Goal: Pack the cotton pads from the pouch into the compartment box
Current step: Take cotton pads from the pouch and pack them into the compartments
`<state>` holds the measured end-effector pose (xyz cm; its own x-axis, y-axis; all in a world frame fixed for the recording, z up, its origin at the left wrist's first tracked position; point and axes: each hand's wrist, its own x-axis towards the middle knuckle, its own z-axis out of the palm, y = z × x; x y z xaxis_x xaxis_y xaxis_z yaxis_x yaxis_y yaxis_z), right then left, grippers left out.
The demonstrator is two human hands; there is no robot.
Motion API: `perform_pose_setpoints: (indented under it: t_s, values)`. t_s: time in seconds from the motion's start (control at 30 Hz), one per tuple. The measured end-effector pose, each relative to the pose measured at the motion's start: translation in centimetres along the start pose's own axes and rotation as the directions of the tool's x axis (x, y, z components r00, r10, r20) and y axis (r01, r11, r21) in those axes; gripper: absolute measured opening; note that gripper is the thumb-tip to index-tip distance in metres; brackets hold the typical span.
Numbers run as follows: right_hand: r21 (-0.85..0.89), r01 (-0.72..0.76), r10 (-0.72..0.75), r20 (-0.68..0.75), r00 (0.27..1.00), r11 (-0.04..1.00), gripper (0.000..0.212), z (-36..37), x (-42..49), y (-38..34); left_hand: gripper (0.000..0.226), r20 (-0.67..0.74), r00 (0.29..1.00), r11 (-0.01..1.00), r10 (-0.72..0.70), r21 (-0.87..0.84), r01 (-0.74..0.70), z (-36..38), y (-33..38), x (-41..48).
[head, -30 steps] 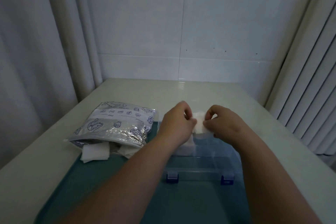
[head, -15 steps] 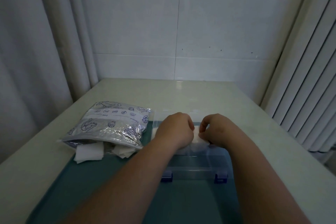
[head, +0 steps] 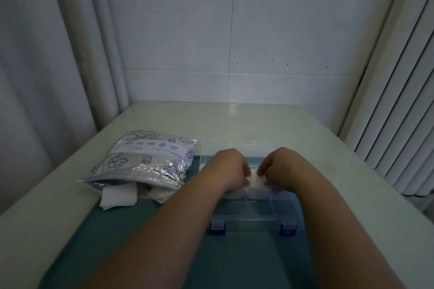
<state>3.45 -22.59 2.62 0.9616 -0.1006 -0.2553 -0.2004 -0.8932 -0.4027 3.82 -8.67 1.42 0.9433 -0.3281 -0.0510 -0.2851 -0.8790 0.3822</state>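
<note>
- Left hand [head: 231, 169] and right hand [head: 281, 169] meet over the middle of the compartment box [head: 253, 221], fingers curled down, both pinching one white cotton pad [head: 256, 180] between them, one at each side edge.
- Low between the two hands, the cotton pad sits at the box's open top; the hands hide which compartment it is going into.
- It should handle as almost weightless, soft and limp: it will fold or crumple instead of sliding. A light fingertip pinch at opposite edges suits it, and a hard squeeze would probably leave it creased or fluffed.
- Being clear, stiff plastic with blue latches [head: 218, 228] on the near wall, the box looks light enough to skid if a pad is pushed in hard.
- Left of the box lies the pouch [head: 145, 162], a crinkly foil bag with its mouth toward the person and more loose pads [head: 118, 196] spilling out; these look easiest to lift by a free corner.
- Box and pouch mouth rest on a teal tray [head: 141, 241] on the pale bench [head: 35, 230].
</note>
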Motion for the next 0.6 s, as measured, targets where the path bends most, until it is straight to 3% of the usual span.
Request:
perform_pose_setpoints:
  t_s: [0.1,0.23,0.4,0.6]
  values:
    - [-0.015,-0.057,0.057,0.012,0.998,0.998,0.026,0.4,0.4,-0.2,0.036,0.007,1.0,0.999,0.007,0.033,-0.008,0.0,0.0,0.2]
    - [-0.017,0.002,-0.003,-0.064,0.998,1.0,0.024,0.6,0.5,0.2,0.037,0.016,1.0,0.999,0.002,0.04,-0.003,0.2,0.1,0.3]
    - [-0.21,-0.064,0.059,-0.029,0.998,0.976,0.036,0.8,1.2,-0.6,0.035,-0.011,1.0,1.0,0.018,-0.005,-0.018,0.4,-0.2,-0.1]
    - [-0.237,-0.073,0.066,-0.038,0.997,0.969,0.039,0.6,1.4,-0.7,0.035,-0.141,0.989,0.999,0.046,0.009,-0.045,0.6,-0.2,-0.4]
